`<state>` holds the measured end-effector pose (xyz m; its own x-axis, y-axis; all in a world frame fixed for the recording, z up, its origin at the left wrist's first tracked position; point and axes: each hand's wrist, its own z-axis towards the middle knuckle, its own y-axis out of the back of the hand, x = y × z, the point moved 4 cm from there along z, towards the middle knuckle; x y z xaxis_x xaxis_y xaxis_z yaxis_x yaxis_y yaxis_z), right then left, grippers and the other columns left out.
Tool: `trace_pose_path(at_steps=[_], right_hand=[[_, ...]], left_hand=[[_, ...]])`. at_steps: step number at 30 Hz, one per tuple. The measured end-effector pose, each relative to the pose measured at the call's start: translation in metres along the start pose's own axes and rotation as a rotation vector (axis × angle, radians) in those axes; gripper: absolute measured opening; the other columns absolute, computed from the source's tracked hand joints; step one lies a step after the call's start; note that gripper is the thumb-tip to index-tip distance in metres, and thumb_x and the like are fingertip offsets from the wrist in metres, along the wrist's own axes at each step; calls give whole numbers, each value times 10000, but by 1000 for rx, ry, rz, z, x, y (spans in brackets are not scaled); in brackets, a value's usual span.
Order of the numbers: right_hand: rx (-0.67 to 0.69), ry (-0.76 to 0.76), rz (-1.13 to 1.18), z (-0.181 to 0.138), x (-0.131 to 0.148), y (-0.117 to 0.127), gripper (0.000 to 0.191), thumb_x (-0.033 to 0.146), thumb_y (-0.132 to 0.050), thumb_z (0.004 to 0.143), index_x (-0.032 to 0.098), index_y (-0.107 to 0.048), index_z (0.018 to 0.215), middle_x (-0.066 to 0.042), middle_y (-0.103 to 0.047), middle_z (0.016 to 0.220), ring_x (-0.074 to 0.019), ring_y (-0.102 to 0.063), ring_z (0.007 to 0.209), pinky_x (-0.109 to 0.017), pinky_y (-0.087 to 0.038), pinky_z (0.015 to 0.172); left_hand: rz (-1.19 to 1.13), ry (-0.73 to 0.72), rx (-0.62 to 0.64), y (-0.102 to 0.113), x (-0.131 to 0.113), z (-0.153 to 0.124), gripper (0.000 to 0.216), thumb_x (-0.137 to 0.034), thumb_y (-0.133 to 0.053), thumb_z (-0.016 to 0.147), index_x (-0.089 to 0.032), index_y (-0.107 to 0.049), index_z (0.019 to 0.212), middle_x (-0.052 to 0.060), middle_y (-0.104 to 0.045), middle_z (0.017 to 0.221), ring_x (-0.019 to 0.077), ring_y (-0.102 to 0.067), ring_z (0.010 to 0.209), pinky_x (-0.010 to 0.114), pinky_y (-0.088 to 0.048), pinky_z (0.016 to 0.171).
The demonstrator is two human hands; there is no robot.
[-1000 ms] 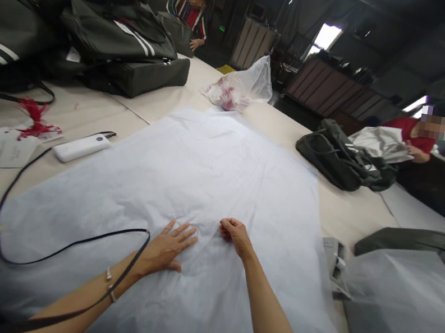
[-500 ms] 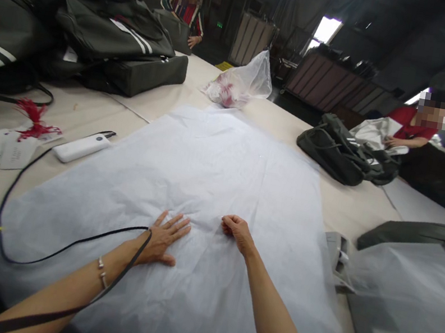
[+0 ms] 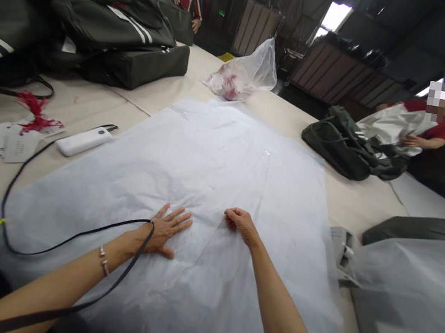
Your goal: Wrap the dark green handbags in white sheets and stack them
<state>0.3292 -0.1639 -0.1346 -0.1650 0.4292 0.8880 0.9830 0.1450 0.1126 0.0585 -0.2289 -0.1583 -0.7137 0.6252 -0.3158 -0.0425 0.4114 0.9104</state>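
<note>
A large sheet of thin white tissue paper (image 3: 223, 161) lies spread over the table in front of me. My left hand (image 3: 165, 228) rests flat on it with fingers stretched out, pressing the paper down. My right hand (image 3: 241, 223) is closed in a pinch on the paper just to the right of the left hand, raising a small crease. A black cable (image 3: 64, 242) crosses my left wrist and loops over the sheet's left part.
A white power bank (image 3: 84, 141) and paper tags with red tassels (image 3: 37, 115) lie at left. Dark green bags (image 3: 113, 29) are piled at back left, another (image 3: 347, 147) at right. A clear plastic bag (image 3: 246, 74) sits behind. Two people work at the table's far sides.
My left hand has slid slightly left and back on the paper. My right hand keeps its pinch at nearly the same spot. The view has tilted a little.
</note>
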Motion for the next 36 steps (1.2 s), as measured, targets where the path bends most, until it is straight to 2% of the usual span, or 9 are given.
trace_pose_path(at_steps=[7,12,17,21,26,29,31,34,36], right_hand=[[34,-32,-207,8,12,-8,280,433,-691,719,158,-642,703,-22,-686,688,-96,-571,570,-197,-410,529],[-45,-168,-446,23,3,-14,223,340,-705,711,171,-590,622,21,-600,496,-98,-549,436,-187,-389,429],[-23,-278,-641,37,7,-18,186,287,-734,677,171,-609,604,4,-642,528,-127,-607,429,-201,-451,443],[-20,-319,-802,40,12,-12,292,394,-758,675,171,-603,566,-47,-637,489,-177,-636,462,-236,-465,468],[-123,-256,-903,31,14,2,410,552,-776,642,178,-608,615,-56,-624,475,-205,-659,539,-253,-463,527],[-166,-196,-860,20,18,9,412,582,-718,719,180,-639,766,-30,-677,576,-168,-662,546,-236,-475,554],[-234,-156,-843,11,22,12,446,609,-623,802,169,-650,869,-57,-718,699,-185,-689,628,-261,-502,606],[-414,-10,-867,-4,23,2,474,532,-444,941,148,-597,1173,-150,-694,1129,-247,-655,1054,-362,-496,875],[-458,233,-955,-11,17,-19,520,471,-397,974,147,-465,1375,-170,-512,1414,-266,-450,1332,-443,-354,1075]], left_hand=[[-10,15,-11,-4,-1,4,987,-713,-590,753,-276,-157,1525,115,-179,1603,345,-67,1480,664,74,1121],[-35,22,26,-1,-3,4,985,-715,-590,748,-286,-162,1525,110,-158,1605,344,-66,1481,661,83,1120],[-31,47,48,3,-5,3,969,-674,-620,758,-282,-173,1522,105,-147,1605,336,-65,1482,675,75,1116],[-18,39,26,1,-5,3,959,-651,-632,764,-287,-171,1522,103,-156,1604,329,-64,1484,673,68,1119],[-2,51,33,-3,-1,4,990,-645,-648,748,-279,-153,1523,105,-156,1603,328,-62,1484,682,62,1116],[14,55,15,-8,2,5,1007,-650,-656,733,-283,-150,1522,104,-171,1600,336,-75,1482,689,56,1114],[29,44,-36,-11,2,5,998,-655,-648,735,-289,-154,1521,100,-192,1597,332,-91,1480,679,46,1122],[62,40,-111,-16,2,4,995,-658,-653,729,-288,-173,1518,99,-225,1588,329,-117,1477,665,26,1136],[78,33,-147,-17,3,2,989,-674,-655,720,-290,-204,1511,102,-258,1578,339,-148,1470,673,-8,1137]])
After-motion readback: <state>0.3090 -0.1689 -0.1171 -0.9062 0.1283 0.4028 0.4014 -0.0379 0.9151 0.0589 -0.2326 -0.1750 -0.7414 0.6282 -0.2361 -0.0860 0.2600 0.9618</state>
